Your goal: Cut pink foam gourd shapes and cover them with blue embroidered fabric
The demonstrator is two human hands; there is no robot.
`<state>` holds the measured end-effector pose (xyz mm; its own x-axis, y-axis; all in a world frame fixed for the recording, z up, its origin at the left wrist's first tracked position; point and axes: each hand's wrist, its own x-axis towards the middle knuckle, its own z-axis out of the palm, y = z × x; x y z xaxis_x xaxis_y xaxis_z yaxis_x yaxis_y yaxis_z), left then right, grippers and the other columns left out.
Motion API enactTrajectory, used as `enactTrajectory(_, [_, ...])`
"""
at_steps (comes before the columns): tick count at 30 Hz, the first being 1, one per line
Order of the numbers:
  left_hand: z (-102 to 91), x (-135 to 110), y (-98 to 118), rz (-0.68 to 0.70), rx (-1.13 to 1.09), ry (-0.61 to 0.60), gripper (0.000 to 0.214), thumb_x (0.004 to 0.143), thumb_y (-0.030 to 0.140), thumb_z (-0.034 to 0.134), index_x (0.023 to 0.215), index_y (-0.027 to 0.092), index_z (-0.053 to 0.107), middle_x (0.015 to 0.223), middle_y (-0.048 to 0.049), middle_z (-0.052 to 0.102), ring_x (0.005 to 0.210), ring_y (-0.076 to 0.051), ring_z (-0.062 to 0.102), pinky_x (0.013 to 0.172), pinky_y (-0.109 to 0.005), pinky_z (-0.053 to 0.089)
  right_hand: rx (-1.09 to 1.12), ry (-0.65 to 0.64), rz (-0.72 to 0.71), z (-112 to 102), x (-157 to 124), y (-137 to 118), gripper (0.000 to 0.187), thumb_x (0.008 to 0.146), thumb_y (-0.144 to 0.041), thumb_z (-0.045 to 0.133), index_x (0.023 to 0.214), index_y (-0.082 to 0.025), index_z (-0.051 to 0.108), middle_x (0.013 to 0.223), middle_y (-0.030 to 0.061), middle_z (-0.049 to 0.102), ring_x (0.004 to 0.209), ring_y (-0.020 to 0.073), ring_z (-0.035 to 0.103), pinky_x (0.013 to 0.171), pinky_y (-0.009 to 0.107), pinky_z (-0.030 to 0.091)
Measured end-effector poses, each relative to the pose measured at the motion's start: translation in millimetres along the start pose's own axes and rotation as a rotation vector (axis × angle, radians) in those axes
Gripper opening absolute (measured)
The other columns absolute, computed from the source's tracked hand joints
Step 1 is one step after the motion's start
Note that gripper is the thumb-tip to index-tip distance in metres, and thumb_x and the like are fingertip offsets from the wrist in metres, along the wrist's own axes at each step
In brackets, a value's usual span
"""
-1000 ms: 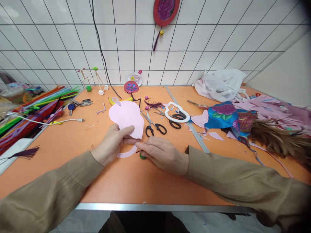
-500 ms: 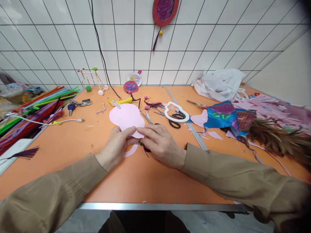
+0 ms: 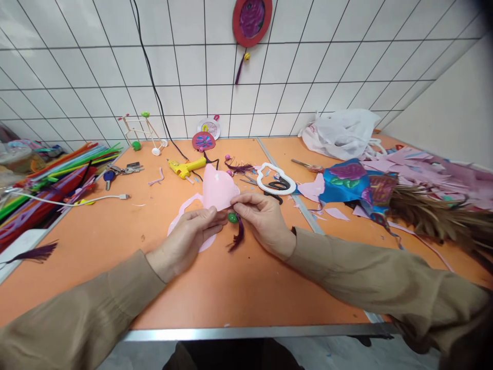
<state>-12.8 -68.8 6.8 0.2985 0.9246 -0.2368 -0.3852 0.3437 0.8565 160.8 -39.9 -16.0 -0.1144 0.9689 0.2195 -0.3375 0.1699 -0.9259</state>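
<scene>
Both hands meet over the middle of the orange table (image 3: 115, 241). My left hand (image 3: 188, 239) pinches the lower edge of a pink foam cut-out (image 3: 216, 189), lifted and tilted up off the table. My right hand (image 3: 264, 221) pinches the same edge from the right, its fingertips at a green bead (image 3: 232, 218) from which a dark purple tassel (image 3: 236, 237) hangs down. A pink curved foam offcut (image 3: 181, 211) lies flat under my left hand.
A yellow glue gun (image 3: 187, 167) lies behind the cut-out. A white foam frame (image 3: 265, 174) and black-handled scissors (image 3: 280, 184) sit to the right, then blue patterned fabric (image 3: 346, 185) and pink scraps. Pipe cleaners (image 3: 50, 174), keys and a white cable lie left.
The pink cut-out has been raised off the table and tilted upright. My right hand picked up the green bead with its tassel and brought it to the cut-out's lower edge.
</scene>
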Motion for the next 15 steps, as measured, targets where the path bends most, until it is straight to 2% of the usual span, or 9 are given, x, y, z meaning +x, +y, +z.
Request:
enactTrajectory(2, [0.4, 1, -1, 0.007, -0.061, -0.025, 0.036, 0.066, 0.04, 0.089, 0.089, 0.015, 0.08, 0.098, -0.0086, 0.077, 0.101, -0.02, 0.067, 0.099, -0.032, 0.049, 0.104, -0.021, 0.101, 2, -2, 1, 0.027, 0.062, -0.039, 0.091, 0.076, -0.021, 0.075, 0.071, -0.0004, 0.072, 0.065, 0.0121, 0.066, 0.066, 0.026, 0.056])
enactTrajectory(5, [2.1, 4, -1, 0.081, -0.141, -0.002, 0.023, 0.067, 0.031, 0.089, 0.077, 0.015, 0.078, 0.091, -0.0071, 0.078, 0.095, -0.018, 0.068, 0.099, -0.031, 0.05, 0.177, -0.053, 0.203, 7, -6, 2, 0.032, 0.059, -0.041, 0.093, 0.074, -0.021, 0.074, 0.067, -0.0004, 0.073, 0.063, 0.0115, 0.066, 0.067, 0.026, 0.057])
enactTrajectory(8, [5.3, 7, -2, 0.131, -0.171, 0.012, 0.023, 0.063, 0.027, 0.091, 0.067, 0.012, 0.075, 0.077, -0.0068, 0.075, 0.077, -0.015, 0.068, 0.086, -0.028, 0.053, 0.177, -0.084, 0.249, 10, -10, 2, 0.034, 0.057, -0.041, 0.093, 0.073, -0.019, 0.072, 0.066, 0.0006, 0.073, 0.063, 0.0122, 0.068, 0.064, 0.025, 0.056])
enactTrajectory(11, [9.0, 9, -2, 0.137, -0.174, 0.015, 0.027, 0.058, 0.025, 0.093, 0.072, 0.01, 0.076, 0.073, -0.0058, 0.074, 0.069, -0.014, 0.066, 0.075, -0.026, 0.054, 0.134, -0.152, 0.29, 11, -12, 2, 0.036, 0.06, -0.044, 0.091, 0.074, -0.018, 0.071, 0.066, 0.0014, 0.072, 0.063, 0.0135, 0.068, 0.06, 0.025, 0.054])
enactTrajectory(13, [9.8, 9, 1, 0.178, -0.138, 0.04, 0.029, 0.06, 0.026, 0.092, 0.08, 0.011, 0.077, 0.078, -0.0067, 0.076, 0.071, -0.016, 0.067, 0.074, -0.027, 0.054, 0.081, -0.165, 0.253, 10, -12, 2, 0.035, 0.062, -0.045, 0.09, 0.073, -0.018, 0.07, 0.07, 0.0021, 0.072, 0.065, 0.0138, 0.067, 0.058, 0.025, 0.054])
enactTrajectory(15, [7.7, 8, 4, 0.241, -0.053, 0.088, 0.029, 0.063, 0.027, 0.089, 0.084, 0.011, 0.077, 0.082, -0.0083, 0.077, 0.077, -0.019, 0.069, 0.077, -0.03, 0.055, -0.013, -0.136, 0.123, 8, -11, 2, 0.03, 0.064, -0.043, 0.089, 0.071, -0.019, 0.072, 0.077, 0.0028, 0.072, 0.071, 0.0141, 0.066, 0.063, 0.026, 0.056])
